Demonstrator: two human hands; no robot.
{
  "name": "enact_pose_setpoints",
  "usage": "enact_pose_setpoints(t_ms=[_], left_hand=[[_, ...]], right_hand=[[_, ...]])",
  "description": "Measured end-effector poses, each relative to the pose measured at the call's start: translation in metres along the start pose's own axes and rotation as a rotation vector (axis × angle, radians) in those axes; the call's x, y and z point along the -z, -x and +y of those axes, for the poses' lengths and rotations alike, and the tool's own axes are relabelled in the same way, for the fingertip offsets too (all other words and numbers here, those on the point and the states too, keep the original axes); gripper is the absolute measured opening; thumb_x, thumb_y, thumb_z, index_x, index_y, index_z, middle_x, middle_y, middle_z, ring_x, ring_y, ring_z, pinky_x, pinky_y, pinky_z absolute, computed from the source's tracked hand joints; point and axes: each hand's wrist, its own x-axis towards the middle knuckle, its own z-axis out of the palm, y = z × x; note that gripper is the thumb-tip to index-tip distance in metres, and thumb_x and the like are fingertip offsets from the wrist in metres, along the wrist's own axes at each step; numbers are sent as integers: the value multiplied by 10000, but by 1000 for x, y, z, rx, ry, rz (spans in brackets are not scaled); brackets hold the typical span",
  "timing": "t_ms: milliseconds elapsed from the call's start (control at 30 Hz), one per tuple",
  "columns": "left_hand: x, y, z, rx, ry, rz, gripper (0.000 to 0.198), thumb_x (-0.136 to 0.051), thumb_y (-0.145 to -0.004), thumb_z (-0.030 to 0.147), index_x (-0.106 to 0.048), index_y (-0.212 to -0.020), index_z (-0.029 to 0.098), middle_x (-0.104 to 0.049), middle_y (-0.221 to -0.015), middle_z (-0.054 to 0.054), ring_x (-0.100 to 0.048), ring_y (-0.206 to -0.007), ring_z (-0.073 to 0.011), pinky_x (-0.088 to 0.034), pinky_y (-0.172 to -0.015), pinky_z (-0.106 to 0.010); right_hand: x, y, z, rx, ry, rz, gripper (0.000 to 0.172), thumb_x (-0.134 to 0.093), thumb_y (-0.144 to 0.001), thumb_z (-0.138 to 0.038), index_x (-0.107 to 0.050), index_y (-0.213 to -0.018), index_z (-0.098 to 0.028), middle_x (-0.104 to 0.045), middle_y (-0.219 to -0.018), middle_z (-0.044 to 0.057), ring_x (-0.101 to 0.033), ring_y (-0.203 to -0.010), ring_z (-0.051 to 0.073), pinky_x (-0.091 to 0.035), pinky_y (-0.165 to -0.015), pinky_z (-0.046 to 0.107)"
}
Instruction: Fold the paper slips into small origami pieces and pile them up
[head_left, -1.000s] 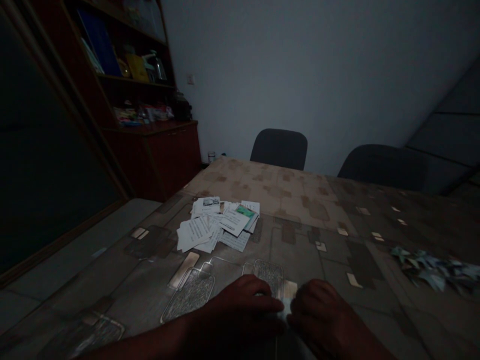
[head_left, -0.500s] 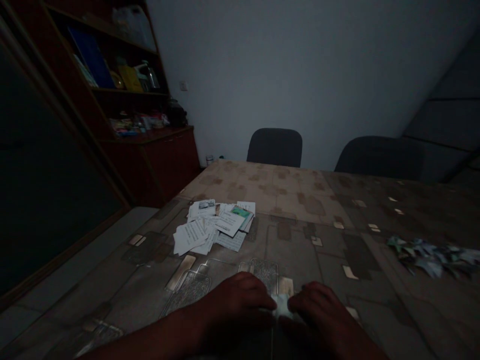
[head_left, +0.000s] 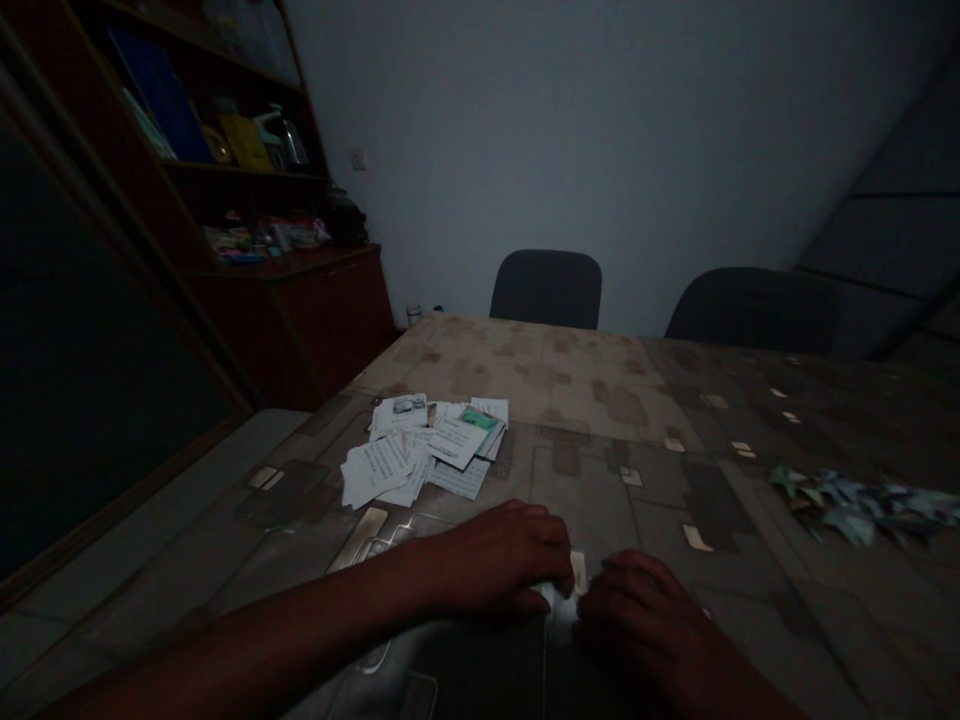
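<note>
A small pale piece of paper [head_left: 561, 612] lies low over the near part of the table, mostly covered by my fingers. My left hand [head_left: 510, 560] is closed on its left edge, thumb below and curled fingers above. My right hand [head_left: 649, 620] is closed at the paper's right side, its fingers bent and their tips partly hidden in the dark. Beyond my left hand lies a loose pile of printed paper sheets [head_left: 384, 470], one with a green picture. Off to the right sits a heap of crumpled or folded paper pieces [head_left: 851, 510].
A patterned cloth covers the table [head_left: 551, 365]. Behind its far edge stand two dark chairs [head_left: 546, 290], near a pale wall. To the left, a wooden cabinet [head_left: 330, 320] has shelves of assorted items. The room is dim.
My left hand has moved slightly up and its forearm shows more. The right hand stays close to the paper. The whole view has shifted a little.
</note>
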Motion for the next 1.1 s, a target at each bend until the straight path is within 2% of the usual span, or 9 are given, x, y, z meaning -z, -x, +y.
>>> enact_pose_setpoints(t_ms=[100, 200, 367, 567, 767, 933, 1033, 1100], left_hand=[[1, -1, -3, -34, 5, -7, 172, -742, -802, 218, -649, -946, 226, -633, -983, 1, -560, -964, -177, -405, -868, -275], [-7, -1, -4, -38, 0, 16, 60, -684, -860, 258, -653, -883, 212, -643, -902, -2, -566, -902, -174, -405, -825, -277], [-27, -4, 11, 101, -102, 60, 33, -658, -841, 199, -633, -820, 198, -646, -820, -2, -567, -809, -177, -397, -755, -301], [-37, -7, 33, 235, -93, 68, 92, -586, -868, 183, -607, -780, 165, -635, -811, -46, -543, -740, -189, -412, -730, -320], [-42, -2, 34, 279, -13, 107, 31, -616, -850, 172, -618, -872, 194, -632, -882, -19, -541, -792, -186, -396, -742, -309], [-46, -1, 33, 291, 1, 106, 44, -630, -825, 181, -614, -860, 203, -626, -862, -5, -527, -765, -183, -375, -729, -321], [-49, -1, 34, 298, -14, 127, 56, -612, -808, 162, -601, -850, 197, -618, -851, -10, -515, -764, -188, -367, -744, -335], [-51, 0, 34, 304, -13, 143, 61, -607, -795, 160, -591, -840, 198, -610, -844, -12, -506, -765, -191, -360, -746, -337]], right_hand=[[0, -1, 1, 14, -3, 6, 289, -339, -1025, -191, -623, -973, -182, -703, -800, 24, -580, -754, 168, -414, -858, 372], [1, 1, 2, 4, 9, 16, 263, -365, -1021, -192, -626, -1005, -171, -700, -801, 36, -581, -759, 173, -418, -840, 374], [2, 7, 2, 15, 31, 39, 184, -464, -1000, -175, -638, -940, -186, -701, -824, 21, -596, -791, 163, -404, -840, 375], [5, 14, 0, -54, -32, -47, 221, -436, -1020, -203, -627, -910, -176, -688, -819, 26, -589, -781, 162, -420, -734, 333], [8, 17, -2, -53, -10, -90, 245, -408, -1028, -216, -645, -966, -200, -685, -822, 33, -590, -767, 157, -444, -704, 311], [7, 14, -2, -69, -49, -90, 293, -376, -1034, -215, -646, -923, -191, -688, -818, 42, -579, -775, 157, -450, -689, 301], [8, 12, -3, -70, -88, -107, 261, -393, -1008, -180, -640, -926, -175, -688, -835, 56, -568, -787, 169, -454, -696, 314], [9, 11, -4, -85, -102, -71, 252, -409, -988, -180, -640, -890, -175, -676, -814, 56, -560, -779, 176, -447, -691, 323]])
